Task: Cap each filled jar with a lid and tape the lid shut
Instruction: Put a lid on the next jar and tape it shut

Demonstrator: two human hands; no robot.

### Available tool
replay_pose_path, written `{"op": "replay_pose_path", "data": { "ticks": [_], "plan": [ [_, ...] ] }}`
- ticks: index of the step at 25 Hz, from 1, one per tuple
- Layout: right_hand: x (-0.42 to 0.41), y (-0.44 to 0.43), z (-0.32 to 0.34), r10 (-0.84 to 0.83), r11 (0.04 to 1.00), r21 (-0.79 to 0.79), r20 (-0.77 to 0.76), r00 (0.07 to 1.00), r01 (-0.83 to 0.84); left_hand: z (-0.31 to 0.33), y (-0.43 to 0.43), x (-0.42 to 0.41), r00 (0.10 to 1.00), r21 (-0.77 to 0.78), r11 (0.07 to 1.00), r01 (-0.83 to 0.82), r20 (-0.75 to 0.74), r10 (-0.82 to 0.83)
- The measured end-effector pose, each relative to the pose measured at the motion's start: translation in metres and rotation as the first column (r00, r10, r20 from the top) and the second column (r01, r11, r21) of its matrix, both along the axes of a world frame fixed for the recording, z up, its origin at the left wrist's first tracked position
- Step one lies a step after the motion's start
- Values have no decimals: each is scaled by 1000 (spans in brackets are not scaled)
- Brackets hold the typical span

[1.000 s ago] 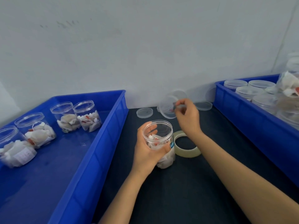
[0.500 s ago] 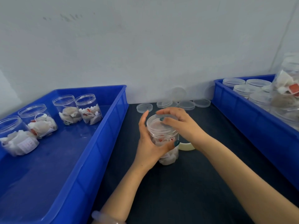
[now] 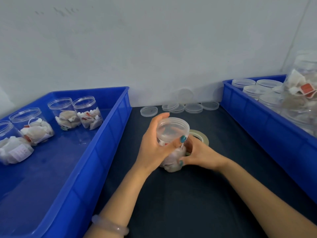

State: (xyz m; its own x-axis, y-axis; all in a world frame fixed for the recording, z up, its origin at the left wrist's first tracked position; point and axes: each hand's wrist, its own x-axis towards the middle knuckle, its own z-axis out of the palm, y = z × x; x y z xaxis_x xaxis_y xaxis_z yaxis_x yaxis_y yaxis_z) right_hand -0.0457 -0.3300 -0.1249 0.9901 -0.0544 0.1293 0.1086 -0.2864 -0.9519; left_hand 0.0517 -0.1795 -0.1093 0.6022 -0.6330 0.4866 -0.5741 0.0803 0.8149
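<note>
The step in hand looked like capping: a clear jar (image 3: 172, 158) packed with tea-bag sachets stood on the dark table (image 3: 188, 200) between the two blue crates, with a clear lid (image 3: 172, 128) sitting on its mouth. The left hand (image 3: 152, 148) wrapped the top, fingers curled behind the lid and the thumb across its front edge; the right hand (image 3: 202, 155) gripped the lower body of the jar, thumb in front and fingers curled round the far side. Whether the lid was fully seated could not be told, though it looked level. The tape roll (image 3: 203, 137) lay flat on the table just behind the jar and the right hand, partly hidden by them. The next move would probably call for finishing the lid with one hand bracing the jar, then freeing the right hand to lift the roll and find its loose end, which did not show. Spare lids (image 3: 148, 111) lay along the wall, four open filled jars (image 3: 61, 112) waited in the left crate (image 3: 109, 148), and capped jars (image 3: 243, 82) sat in the right crate (image 3: 257, 121)
</note>
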Motion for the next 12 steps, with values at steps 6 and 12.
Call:
{"op": "replay_pose_path", "data": {
  "ticks": [6,12],
  "plan": [
    [13,16,-22,-240,963,-99,116,964,252,7,-2,1,960,42,989,-145,248,130],
    [12,37,-22,-394,893,-160,178,902,421,7,-6,-17,930,64,935,-348,146,336]
  ]
}}
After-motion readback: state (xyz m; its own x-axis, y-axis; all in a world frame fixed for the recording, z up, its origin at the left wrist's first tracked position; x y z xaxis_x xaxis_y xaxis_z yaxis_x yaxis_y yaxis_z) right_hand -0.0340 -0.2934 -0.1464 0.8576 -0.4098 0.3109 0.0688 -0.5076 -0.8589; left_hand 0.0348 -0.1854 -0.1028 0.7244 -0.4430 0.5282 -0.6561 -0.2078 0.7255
